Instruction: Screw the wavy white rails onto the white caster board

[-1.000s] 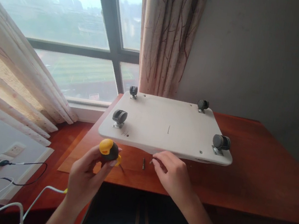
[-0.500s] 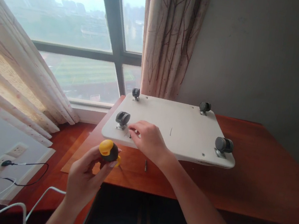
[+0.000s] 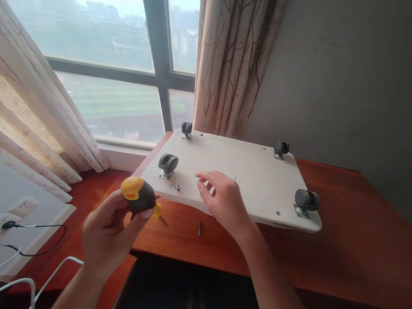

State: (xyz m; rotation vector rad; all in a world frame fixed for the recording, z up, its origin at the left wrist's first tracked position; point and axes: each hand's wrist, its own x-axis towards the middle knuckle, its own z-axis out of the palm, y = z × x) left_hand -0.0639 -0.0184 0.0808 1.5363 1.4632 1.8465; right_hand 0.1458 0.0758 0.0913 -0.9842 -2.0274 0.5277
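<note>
While the white caster board (image 3: 260, 180) lay wheels-up on the reddish wooden desk (image 3: 371, 241), the left hand (image 3: 109, 233) was closed around a yellow-and-black screwdriver (image 3: 138, 196), held just off the board's near-left corner. Right hand (image 3: 224, 201): fingers loose and apart, gripping nothing, over the board's front edge. Small fastener (image 3: 177, 187) on board beside near-left caster (image 3: 168, 163); one loose screw (image 3: 199, 227) on desk.

This looks like a lived-in room of a home or dormitory, high up in a building. A red-brown wooden desk (image 3: 362, 250) fills a corner. Behind the desk, a large dark-framed window (image 3: 148, 22) overlooks a green field (image 3: 110, 96) and hazy buildings far below. Patterned fabric curtains (image 3: 233, 50) hang behind it and to its left. A plain grey wall (image 3: 358, 69) rises right of the desk, with a wall socket (image 3: 22, 207) and loose cables (image 3: 37, 225) low to its left.
</note>
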